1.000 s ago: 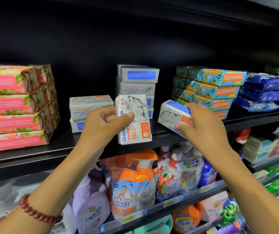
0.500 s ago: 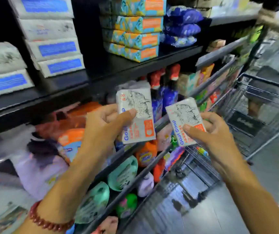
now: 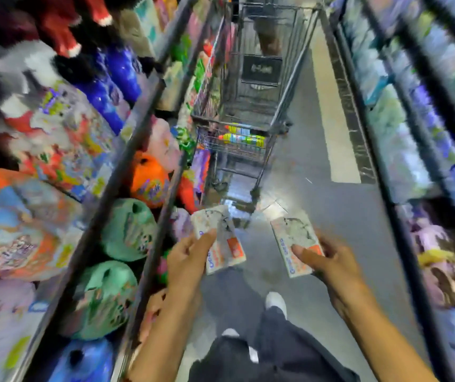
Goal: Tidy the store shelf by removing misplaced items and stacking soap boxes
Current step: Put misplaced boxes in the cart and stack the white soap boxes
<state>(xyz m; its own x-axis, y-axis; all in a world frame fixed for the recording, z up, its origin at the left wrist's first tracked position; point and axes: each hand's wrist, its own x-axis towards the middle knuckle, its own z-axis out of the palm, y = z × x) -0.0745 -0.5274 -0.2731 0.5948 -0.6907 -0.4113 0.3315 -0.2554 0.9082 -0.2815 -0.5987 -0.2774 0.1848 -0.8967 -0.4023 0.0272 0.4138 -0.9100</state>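
— Grey floor (image 3: 331,216) runs down a narrow aisle. The left shelves (image 3: 127,150) are packed with bright pouches, and the right shelves (image 3: 402,230) are a blur of pale packs.
— And the cart?
— The cart (image 3: 251,106) stands ahead, close against the left shelves, with a few bottles (image 3: 244,139) lying in its basket.
— How are the arms?
— Both bare forearms reach forward and down, well short of the cart. The left hand (image 3: 187,260) has its thumb laid across the front of the left box (image 3: 220,235) and its fingers curled behind. The right hand (image 3: 331,263) grips the right box (image 3: 295,238) the same way, thumb on the printed face.
— So the soap is off the shelf?
— Yes. Both boxes are held over the floor, apart from each other, with their far ends pointing towards the cart. The left box is just beside the lower shelf rail; I can't tell whether it touches.
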